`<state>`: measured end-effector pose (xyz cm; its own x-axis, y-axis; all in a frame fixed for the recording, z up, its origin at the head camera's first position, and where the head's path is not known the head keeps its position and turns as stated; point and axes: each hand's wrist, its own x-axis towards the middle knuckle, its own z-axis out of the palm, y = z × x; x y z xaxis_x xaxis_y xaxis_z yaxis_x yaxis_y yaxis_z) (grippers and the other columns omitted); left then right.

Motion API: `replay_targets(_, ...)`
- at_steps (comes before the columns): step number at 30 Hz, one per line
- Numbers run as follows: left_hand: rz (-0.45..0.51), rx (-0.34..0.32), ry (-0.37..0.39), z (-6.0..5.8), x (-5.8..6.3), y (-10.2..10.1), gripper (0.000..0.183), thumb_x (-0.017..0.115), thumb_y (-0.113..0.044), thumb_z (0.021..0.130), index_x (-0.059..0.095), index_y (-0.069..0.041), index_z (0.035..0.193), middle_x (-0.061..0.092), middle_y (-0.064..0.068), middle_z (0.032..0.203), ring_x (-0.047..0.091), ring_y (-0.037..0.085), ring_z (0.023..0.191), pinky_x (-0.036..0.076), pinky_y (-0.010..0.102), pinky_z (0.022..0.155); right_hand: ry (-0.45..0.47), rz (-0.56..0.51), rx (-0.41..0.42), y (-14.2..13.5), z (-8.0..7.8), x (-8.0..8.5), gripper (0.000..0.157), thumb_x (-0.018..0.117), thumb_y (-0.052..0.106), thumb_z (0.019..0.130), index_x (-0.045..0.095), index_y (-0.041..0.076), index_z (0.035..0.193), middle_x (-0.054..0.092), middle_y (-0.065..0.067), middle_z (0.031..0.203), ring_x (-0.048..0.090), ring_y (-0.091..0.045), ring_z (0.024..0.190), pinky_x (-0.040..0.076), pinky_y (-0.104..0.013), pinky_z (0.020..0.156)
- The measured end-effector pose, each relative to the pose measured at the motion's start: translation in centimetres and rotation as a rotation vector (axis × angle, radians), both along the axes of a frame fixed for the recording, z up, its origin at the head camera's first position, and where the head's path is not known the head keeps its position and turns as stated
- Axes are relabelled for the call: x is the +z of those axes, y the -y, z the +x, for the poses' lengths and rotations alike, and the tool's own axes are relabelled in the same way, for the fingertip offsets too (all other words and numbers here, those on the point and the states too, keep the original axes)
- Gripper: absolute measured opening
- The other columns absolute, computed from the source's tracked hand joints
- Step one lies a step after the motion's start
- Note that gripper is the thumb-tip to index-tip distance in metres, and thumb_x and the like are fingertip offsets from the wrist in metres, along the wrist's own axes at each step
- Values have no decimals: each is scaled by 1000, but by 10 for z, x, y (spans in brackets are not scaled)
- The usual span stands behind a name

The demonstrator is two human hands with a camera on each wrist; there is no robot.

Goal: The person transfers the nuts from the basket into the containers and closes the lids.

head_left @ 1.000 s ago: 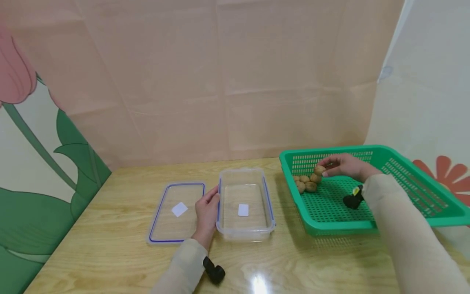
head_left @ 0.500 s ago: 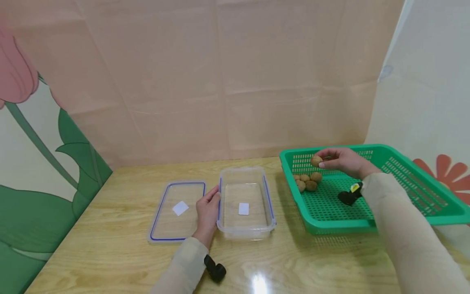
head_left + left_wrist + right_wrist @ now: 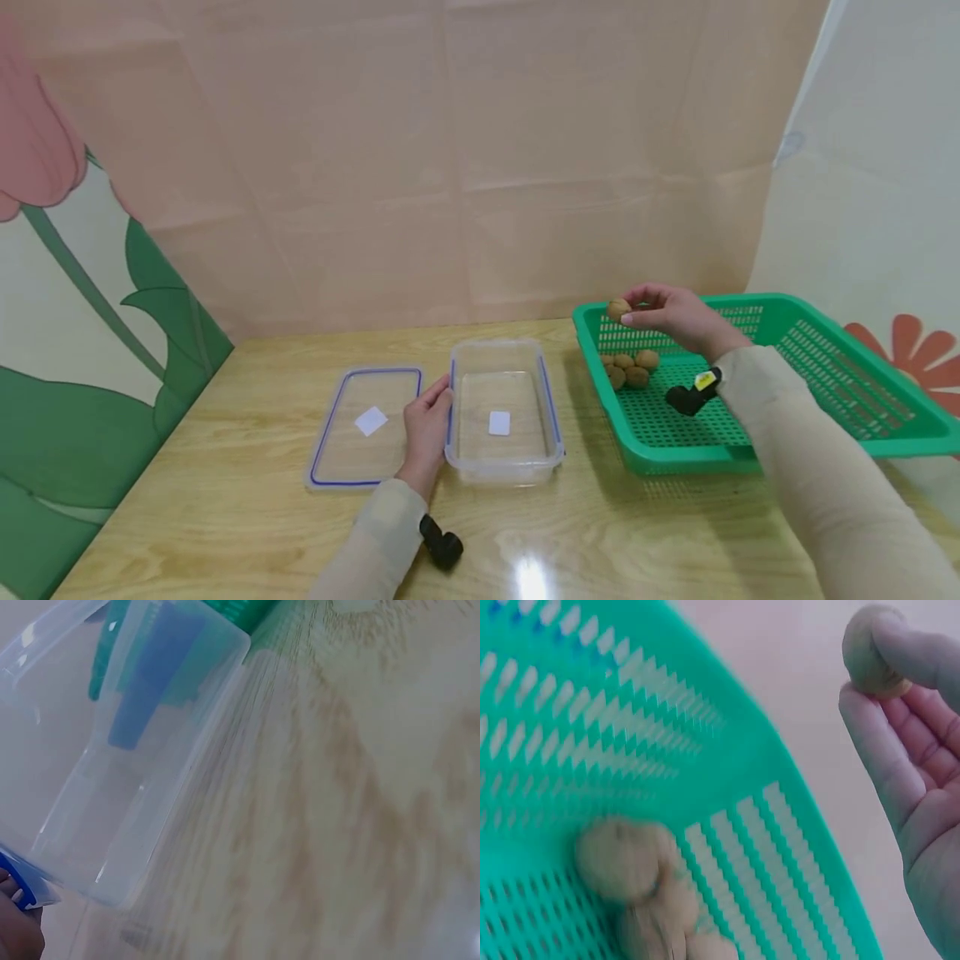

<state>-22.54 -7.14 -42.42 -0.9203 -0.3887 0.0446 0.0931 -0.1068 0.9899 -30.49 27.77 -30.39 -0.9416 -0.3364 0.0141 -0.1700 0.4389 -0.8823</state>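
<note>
Type of premises: appears to be a makeshift recording station; the wider building cannot be determined. Evidence: wood-grain counter [image 3: 225, 467], creased pinkish-beige sheet [image 3: 352, 167] behind it, flower-patterned panels [image 3: 67, 408] flanking it, black wrist cameras [image 3: 444, 550] worn.

The walnut [image 3: 618, 310] in the right hand [image 3: 678, 317] is tan-brown, like the walnuts [image 3: 637, 377] below it; the green basket [image 3: 697, 458] around those has a grid of holes. Right of the left hand [image 3: 427, 425], the clear container [image 3: 506, 464] has blue edging and a white square [image 3: 499, 423]; left of it, the clear lid [image 3: 367, 458] is blue-bordered with a second white square [image 3: 371, 421]. Under both hands, the worktop [image 3: 225, 467] is yellowish wood grain.
</note>
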Motion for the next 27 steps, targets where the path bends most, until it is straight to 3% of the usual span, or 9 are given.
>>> replay_targets(5, 17, -32, 0, -4, 1, -2, 30, 55, -6, 87, 63, -1, 116, 60, 15, 121, 49, 24, 121, 40, 35, 101, -11, -41, -39, 25, 1, 7, 42, 70, 29, 82, 54, 7, 113, 61, 2, 101, 55, -16, 100, 39, -41, 95)
replay_targets(13, 22, -31, 26, -7, 2, -4, 30, 56, -6, 86, 63, -1, 115, 61, 13, 121, 51, 23, 119, 43, 35, 99, 26, -125, -7, 66, 3, 11, 38, 69, 25, 83, 50, 6, 110, 55, 2, 102, 53, -15, 96, 38, -44, 97)
replay_targets(19, 7, -24, 28, -8, 3, -5, 30, 56, -7, 86, 64, -2, 114, 62, 13, 120, 51, 22, 118, 43, 35, 99, 32, -134, 6, 96, 5, 11, 35, 68, 18, 84, 52, 1, 111, 54, -2, 101, 53, -16, 92, 46, -31, 87)
replay_targets(27, 0, -32, 19, -10, 3, -6, 29, 56, -6, 86, 64, -3, 114, 62, 14, 120, 53, 24, 116, 44, 35, 97, 67, -179, 116, 130, 11, 7, 37, 62, 8, 86, 51, -5, 118, 55, -4, 98, 55, -15, 88, 49, -25, 81)
